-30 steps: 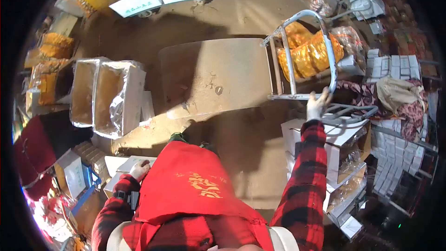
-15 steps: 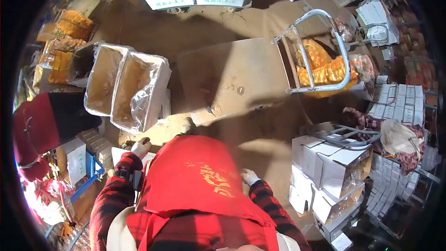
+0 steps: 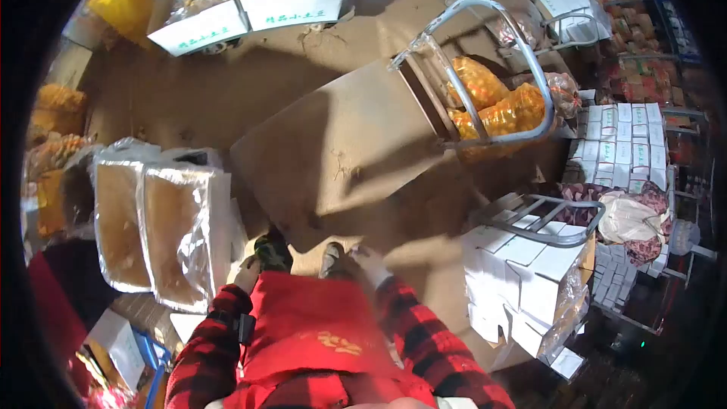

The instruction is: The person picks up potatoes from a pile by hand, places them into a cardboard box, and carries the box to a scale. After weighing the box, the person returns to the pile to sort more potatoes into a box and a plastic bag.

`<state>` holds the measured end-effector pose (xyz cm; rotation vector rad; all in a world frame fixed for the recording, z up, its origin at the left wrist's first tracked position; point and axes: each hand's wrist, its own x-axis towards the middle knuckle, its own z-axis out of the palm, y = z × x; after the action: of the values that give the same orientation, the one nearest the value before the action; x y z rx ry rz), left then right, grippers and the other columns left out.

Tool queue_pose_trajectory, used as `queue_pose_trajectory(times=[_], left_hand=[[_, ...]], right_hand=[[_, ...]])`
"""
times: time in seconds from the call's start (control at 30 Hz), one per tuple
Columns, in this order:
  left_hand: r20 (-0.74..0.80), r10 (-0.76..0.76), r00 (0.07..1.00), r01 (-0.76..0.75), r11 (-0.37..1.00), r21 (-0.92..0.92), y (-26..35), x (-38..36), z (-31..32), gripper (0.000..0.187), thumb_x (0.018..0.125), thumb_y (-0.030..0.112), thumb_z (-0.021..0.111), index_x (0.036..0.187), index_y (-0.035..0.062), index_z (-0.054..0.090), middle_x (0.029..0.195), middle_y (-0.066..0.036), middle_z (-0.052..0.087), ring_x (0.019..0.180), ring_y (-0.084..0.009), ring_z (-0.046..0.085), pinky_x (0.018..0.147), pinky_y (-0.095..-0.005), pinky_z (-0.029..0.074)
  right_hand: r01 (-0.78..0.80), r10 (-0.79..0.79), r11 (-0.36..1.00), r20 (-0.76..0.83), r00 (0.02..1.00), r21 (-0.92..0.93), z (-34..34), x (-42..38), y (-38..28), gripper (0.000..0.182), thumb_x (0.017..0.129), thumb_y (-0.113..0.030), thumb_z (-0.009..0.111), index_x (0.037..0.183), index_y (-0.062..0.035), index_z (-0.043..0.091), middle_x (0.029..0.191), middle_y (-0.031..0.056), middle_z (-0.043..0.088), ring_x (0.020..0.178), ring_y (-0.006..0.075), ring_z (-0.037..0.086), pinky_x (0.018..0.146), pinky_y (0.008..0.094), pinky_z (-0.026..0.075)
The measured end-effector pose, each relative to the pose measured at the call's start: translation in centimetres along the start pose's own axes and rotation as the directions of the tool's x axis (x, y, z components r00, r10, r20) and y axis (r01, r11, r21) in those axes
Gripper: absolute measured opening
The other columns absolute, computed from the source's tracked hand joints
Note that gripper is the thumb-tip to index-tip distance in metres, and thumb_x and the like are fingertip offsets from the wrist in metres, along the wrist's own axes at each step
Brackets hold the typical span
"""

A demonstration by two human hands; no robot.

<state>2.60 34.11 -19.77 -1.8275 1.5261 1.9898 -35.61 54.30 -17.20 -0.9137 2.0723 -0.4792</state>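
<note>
Film-lined cartons [image 3: 144, 220] stand side by side at left; the left hand [image 3: 247, 274] is just beside them, fingers curled, whether around anything cannot be told. Ahead, the platform trolley [image 3: 356, 136] stands on the floor, its near corner close to a shoe [image 3: 331, 261]. The right hand [image 3: 369, 263], blurred, is near that corner, fingers loose, apparently unburdened. A tubular handle [image 3: 536, 64] rises at the deck's right edge, before yellow mesh sacks [image 3: 522, 110]. Feet are best kept clear of the deck's corner.
</note>
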Motion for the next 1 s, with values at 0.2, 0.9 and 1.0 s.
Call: queue_pose_trajectory(times=[0.2,0.9,1.0], left_hand=[[-0.100,-0.068,0.993,0.060,0.995,-0.084,-5.8,17.6,2.0,0.049,0.104,0.036,0.054,0.135,-0.0015,0.058,0.125,-0.024,0.066,0.107,-0.0381,0.067,0.094,-0.0430,0.052],[-0.009,-0.743,0.670,0.366,0.340,-0.867,-3.6,32.7,16.7,0.027,0.095,0.029,0.056,0.114,0.0118,0.064,0.111,-0.008,0.067,0.098,-0.0289,0.062,0.096,-0.0436,0.051],[0.091,-0.690,0.718,0.455,0.367,-0.812,-6.5,35.0,19.0,0.023,0.094,0.023,0.060,0.114,0.0126,0.063,0.106,-0.006,0.067,0.092,-0.0254,0.064,0.091,-0.0395,0.054]], right_hand=[[-0.604,0.440,0.479,0.421,0.793,0.637,12.5,3.4,5.6,0.031,0.100,-0.030,0.061,0.124,-0.0113,0.063,0.111,0.0085,0.067,0.093,0.0227,0.068,0.074,0.0350,0.054],[-0.581,0.610,-0.146,0.536,0.585,0.801,29.6,11.3,16.9,0.053,0.101,-0.046,0.059,0.130,-0.0033,0.046,0.112,0.0261,0.062,0.102,0.0422,0.064,0.094,0.0573,0.055],[-0.579,0.613,0.338,0.294,0.733,0.742,27.3,13.5,21.3,0.056,0.098,-0.043,0.064,0.133,-0.0021,0.049,0.109,0.0237,0.065,0.101,0.0385,0.065,0.091,0.0501,0.054]])
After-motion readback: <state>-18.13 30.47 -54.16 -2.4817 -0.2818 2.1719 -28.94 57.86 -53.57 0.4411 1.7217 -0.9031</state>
